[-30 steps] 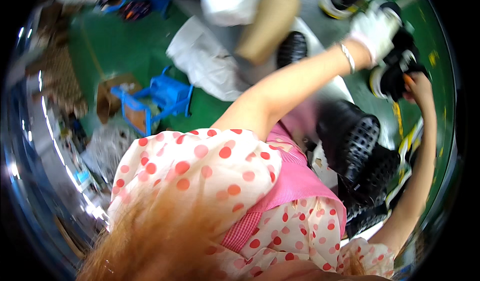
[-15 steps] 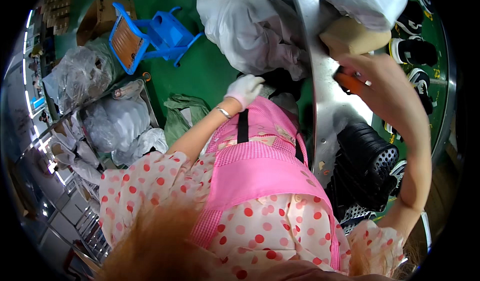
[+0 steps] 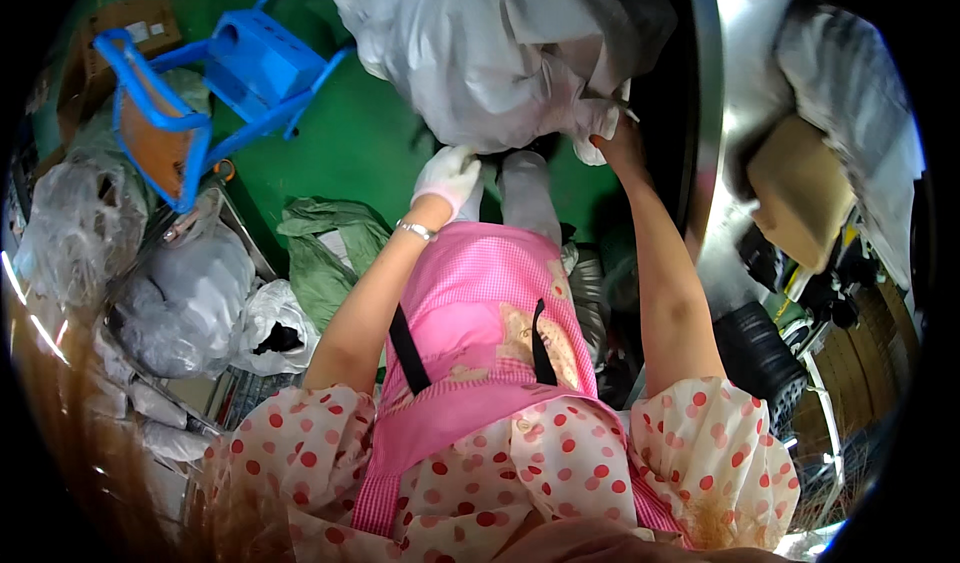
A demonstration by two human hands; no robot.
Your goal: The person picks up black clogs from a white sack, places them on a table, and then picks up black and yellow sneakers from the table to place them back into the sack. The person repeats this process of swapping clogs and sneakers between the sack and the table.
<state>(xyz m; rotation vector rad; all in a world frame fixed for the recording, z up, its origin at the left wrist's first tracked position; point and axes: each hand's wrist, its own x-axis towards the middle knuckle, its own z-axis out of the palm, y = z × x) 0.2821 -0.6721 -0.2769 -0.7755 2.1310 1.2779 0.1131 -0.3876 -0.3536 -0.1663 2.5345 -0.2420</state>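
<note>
A large, full white plastic bag (image 3: 510,53) stands in front of me. My left hand (image 3: 448,181), in a white glove, has its fingers curled closed at the bag's lower edge and seems to pinch it. My bare right hand (image 3: 622,148) grips a gathered corner of the same bag on its right side. A small orange spot and a thin shiny edge show by those fingers; whether they belong to a tool I cannot tell. A pink checked apron (image 3: 480,273) covers my lap, and my grey-clad leg (image 3: 530,198) reaches under the bag.
On the left are a blue chair (image 3: 255,58), a cardboard box (image 3: 130,38), clear plastic bags (image 3: 85,223) and a green sack (image 3: 330,248). A metal table edge (image 3: 712,113) runs along the right, with a beige block (image 3: 800,193) on it and black perforated pieces (image 3: 760,358) close by.
My right hand has left the metal table, where it held an orange and black tool, and now grips the bag. The view has turned right, and my left hand has come to the bag's edge.
</note>
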